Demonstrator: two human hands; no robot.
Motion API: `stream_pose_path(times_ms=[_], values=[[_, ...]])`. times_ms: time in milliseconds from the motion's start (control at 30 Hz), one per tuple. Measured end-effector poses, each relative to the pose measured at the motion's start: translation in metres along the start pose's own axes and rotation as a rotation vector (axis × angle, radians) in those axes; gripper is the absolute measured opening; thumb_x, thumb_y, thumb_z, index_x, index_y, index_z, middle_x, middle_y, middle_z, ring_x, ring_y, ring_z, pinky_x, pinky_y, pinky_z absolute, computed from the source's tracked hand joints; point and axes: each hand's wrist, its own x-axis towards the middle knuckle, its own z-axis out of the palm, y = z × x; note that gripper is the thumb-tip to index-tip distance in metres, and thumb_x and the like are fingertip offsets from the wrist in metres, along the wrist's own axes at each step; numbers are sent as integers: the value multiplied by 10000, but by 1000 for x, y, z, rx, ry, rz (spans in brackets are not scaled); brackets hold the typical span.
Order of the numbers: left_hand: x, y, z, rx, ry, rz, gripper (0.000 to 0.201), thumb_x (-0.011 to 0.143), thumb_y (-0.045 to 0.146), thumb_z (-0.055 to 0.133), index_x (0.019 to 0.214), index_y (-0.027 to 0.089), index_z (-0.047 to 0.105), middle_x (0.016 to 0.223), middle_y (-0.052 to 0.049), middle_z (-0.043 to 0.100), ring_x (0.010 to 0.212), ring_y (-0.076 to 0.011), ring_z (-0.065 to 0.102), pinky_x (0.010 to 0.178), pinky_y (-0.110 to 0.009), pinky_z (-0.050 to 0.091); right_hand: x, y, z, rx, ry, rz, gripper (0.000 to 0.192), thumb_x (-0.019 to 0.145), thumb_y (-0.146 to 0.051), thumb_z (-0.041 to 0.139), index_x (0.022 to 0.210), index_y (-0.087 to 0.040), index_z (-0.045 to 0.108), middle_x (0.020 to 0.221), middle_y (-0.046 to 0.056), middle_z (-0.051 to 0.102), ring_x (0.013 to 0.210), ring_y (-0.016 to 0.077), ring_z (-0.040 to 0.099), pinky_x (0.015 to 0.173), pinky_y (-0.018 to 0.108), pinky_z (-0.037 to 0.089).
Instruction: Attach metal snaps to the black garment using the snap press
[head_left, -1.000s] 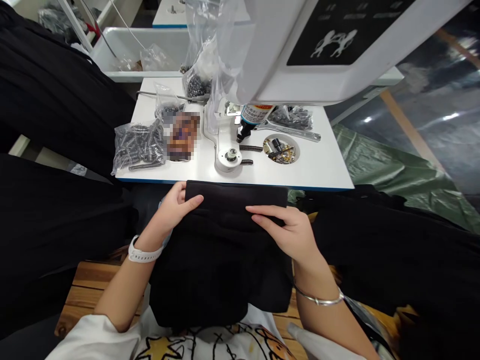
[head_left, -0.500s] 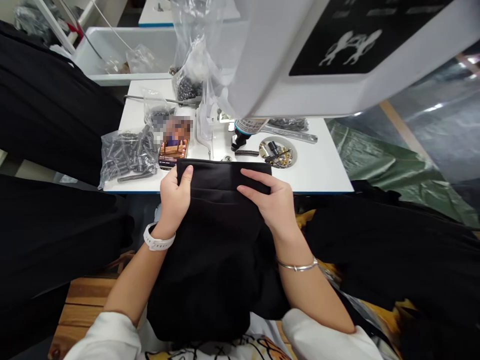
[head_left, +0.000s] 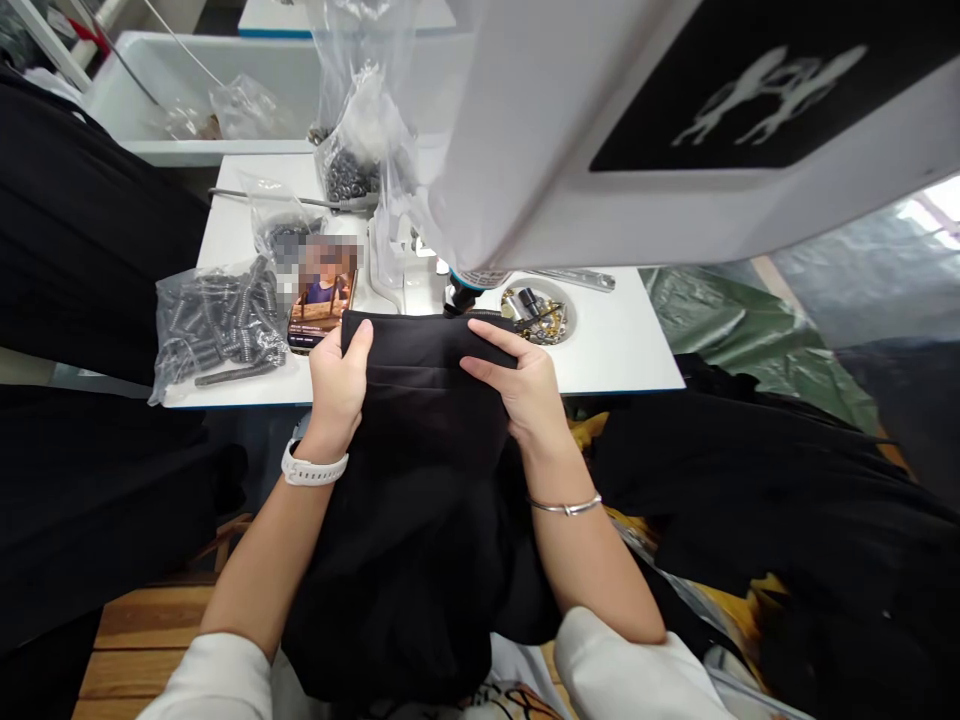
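Observation:
A black garment point(head_left: 405, 480) hangs down from the table's front toward my lap, its flat folded top band stretched between both hands. My left hand point(head_left: 337, 385) pinches the band's left end, thumb on top and fingers hidden beneath. At the right end, my right hand point(head_left: 529, 390) grips the cloth with two fingers lying over it and the rest out of sight below. The band's far edge lies just under the dark press head point(head_left: 463, 297) of a white machine point(head_left: 517, 190). What sits under the head is hidden by the cloth.
A phone point(head_left: 322, 300) and bags of dark springs point(head_left: 217, 315) lie left on the white table point(head_left: 607, 350). A round dish point(head_left: 570, 310) of small metal parts and a wrench point(head_left: 581, 279) are right. Dark cloth piles point(head_left: 720, 480) flank both sides.
Both hands have carried the garment's band slightly forward, closer to the press head, and it now covers more of the machine's base. The whole view has shifted a little.

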Motion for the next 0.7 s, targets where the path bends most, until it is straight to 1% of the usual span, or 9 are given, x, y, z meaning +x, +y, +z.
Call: stream_pose_path(times_ms=[133,233,367,533,700], values=[[0,2,1,-2,-21,-23,171,713,298,619,665,138,584,646,11,568,643,-110,512,629,-220,436,0,1,-2,4,-13,5,457,542,-254,786,983,-232,668,1052,-5,654,1076,220,556,1032,399,369],[-1,5,4,-18,-37,-14,149,716,291,613,706,142,604,719,0,607,699,-121,539,717,-246,458,0,-1,-4,3,-12,1,447,548,-242,780,981,-235,669,1058,-10,652,1098,218,541,1052,397,344],[-1,6,8,-9,-42,8,146,727,290,599,737,144,615,797,-12,630,773,-134,556,804,-268,454,3,-5,-7,10,-18,-8,448,544,-236,777,980,-225,670,1057,-9,651,1094,221,543,1039,394,361],[-2,3,5,104,-38,8,181,729,310,596,774,137,621,821,-24,639,797,-154,564,783,-273,455,5,-2,-9,13,-45,24,456,545,-242,777,987,-220,667,1061,-6,650,1096,220,541,1039,388,359],[-5,-1,-1,192,-48,56,213,749,331,579,825,137,626,850,-30,646,828,-162,570,803,-281,449,5,-1,-11,-10,-59,12,449,553,-246,773,988,-219,667,1065,-5,649,1100,215,537,1040,378,354]])
